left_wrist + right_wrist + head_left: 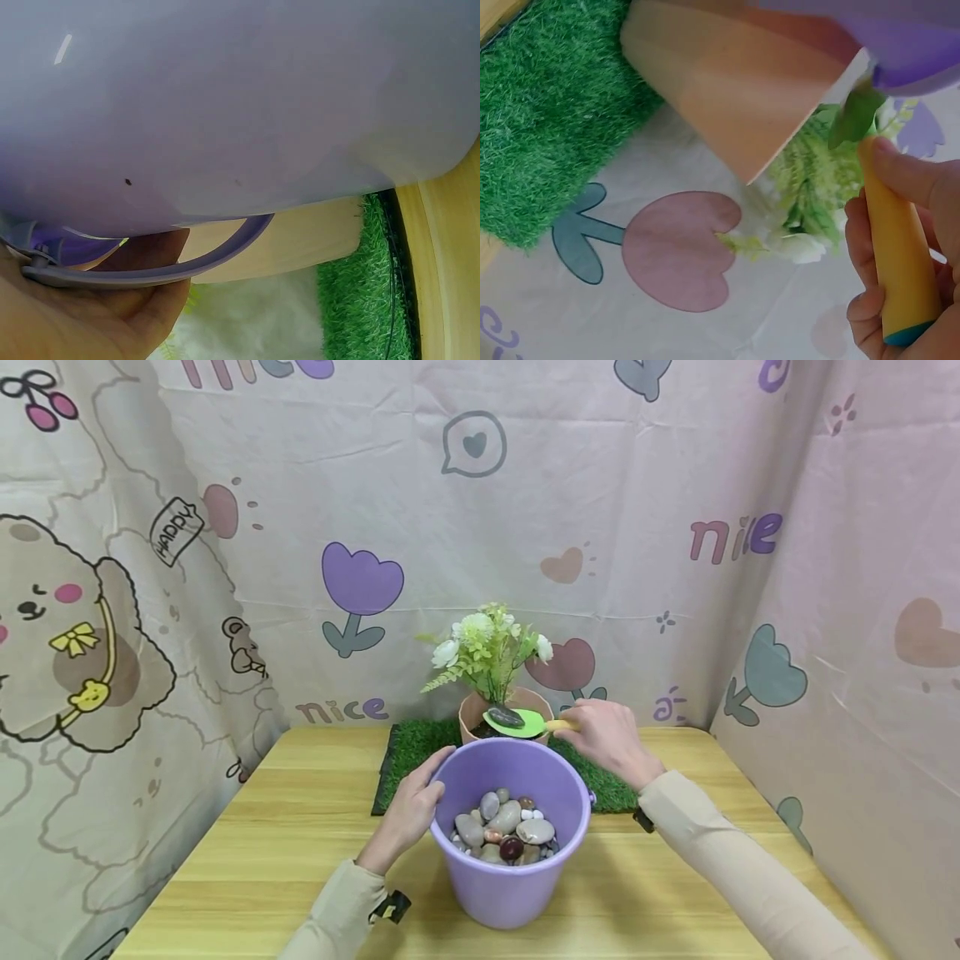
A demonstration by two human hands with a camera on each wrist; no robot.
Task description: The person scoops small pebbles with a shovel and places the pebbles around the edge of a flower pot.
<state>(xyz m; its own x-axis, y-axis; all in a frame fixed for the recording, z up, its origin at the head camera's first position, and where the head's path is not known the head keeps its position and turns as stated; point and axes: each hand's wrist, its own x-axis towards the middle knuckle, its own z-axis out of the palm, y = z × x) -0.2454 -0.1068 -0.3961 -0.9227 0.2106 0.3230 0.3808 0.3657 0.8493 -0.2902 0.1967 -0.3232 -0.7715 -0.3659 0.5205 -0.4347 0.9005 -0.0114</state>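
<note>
A purple bucket (506, 885) stands tilted toward me on the table, with several pebbles (504, 816) inside. My left hand (411, 806) grips its rim on the left side; the left wrist view shows the fingers by the bucket's handle (217, 255). In my right hand (609, 739) is a small shovel, held by its yellow handle (901, 255). Its green blade (534, 723) bears a dark stone (506, 717) over the mouth of a peach flower pot (468, 710). White flowers and green leaves (483, 652) rise from the pot.
Under the pot lies a green artificial grass mat (427, 747) at the back of the wooden table (300, 827). Printed cloth (465, 527) hangs behind and on both sides. The bucket stands directly in front of the pot.
</note>
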